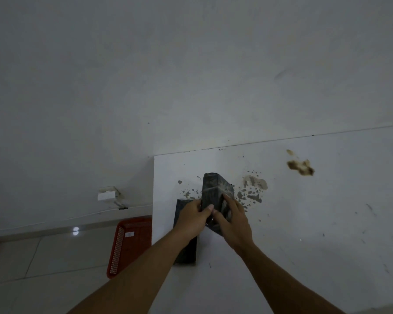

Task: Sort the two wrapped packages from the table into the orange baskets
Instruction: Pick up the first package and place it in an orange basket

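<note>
- Both grasping: left hand [192, 217] and right hand [233, 219] clasped around dark, plastic-wrapped rectangular package [214, 191], raised over white table [304, 223].
- Probably stiff, slippery wrap; best gripped along sides.
- Second dark package [186, 250] flat, left; orange mesh basket [127, 243] on floor.

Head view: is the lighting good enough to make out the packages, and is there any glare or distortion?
Head view: dim and grey; held package reads only as dark wrap, second package nearly black. Small glare spot on floor. Wide-angle bend at table edge.
</note>
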A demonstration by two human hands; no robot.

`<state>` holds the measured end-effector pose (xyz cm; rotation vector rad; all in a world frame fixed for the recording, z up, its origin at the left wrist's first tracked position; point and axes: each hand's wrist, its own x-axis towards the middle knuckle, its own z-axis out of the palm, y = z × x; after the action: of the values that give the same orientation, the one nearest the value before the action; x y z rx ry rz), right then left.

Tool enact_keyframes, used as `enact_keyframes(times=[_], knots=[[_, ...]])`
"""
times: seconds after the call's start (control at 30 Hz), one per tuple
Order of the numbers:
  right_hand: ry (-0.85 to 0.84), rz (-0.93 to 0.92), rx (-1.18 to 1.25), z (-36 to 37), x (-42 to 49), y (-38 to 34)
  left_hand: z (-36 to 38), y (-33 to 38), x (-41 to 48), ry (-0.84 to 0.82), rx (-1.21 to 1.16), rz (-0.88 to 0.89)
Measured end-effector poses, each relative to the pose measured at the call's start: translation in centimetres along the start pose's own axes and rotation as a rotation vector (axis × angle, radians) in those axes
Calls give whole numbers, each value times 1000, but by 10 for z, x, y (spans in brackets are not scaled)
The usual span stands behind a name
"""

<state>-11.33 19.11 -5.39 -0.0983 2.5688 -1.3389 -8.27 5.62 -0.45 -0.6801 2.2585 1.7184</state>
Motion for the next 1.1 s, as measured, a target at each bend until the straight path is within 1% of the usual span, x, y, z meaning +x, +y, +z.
enact_keyframes(times=[0.07,0.13,0.2,0.23,0.37,0.4,0.47,0.53,0.63,0.8,0.93,1.1], knots=[[-8,-34,0,-4,1,-4,2,2,4,52,-37,-13],[-36,-81,-31,-7,1,-5,2,4,7,59,-144,-39],[-65,-120,-97,-9,-1,-4,0,9,6,69,-246,-74],[-64,-136,-145,-9,-2,-3,0,10,7,79,-256,-81],[9,-221,-387,-8,-1,3,1,14,9,74,-296,-97],[38,-251,-425,-8,0,4,2,15,9,79,-312,-102],[86,-309,-423,-6,1,5,3,17,9,95,-314,-103],[102,-299,-336,-5,4,4,3,19,10,104,-313,-98],[116,-185,-101,-8,10,0,-1,23,12,112,-339,-94],[130,-65,195,-22,16,-4,-18,18,18,140,-242,-90],[121,1,348,-26,20,-7,-25,16,20,129,-153,-108],[103,16,487,-27,19,-11,-22,16,22,116,-105,-94]])
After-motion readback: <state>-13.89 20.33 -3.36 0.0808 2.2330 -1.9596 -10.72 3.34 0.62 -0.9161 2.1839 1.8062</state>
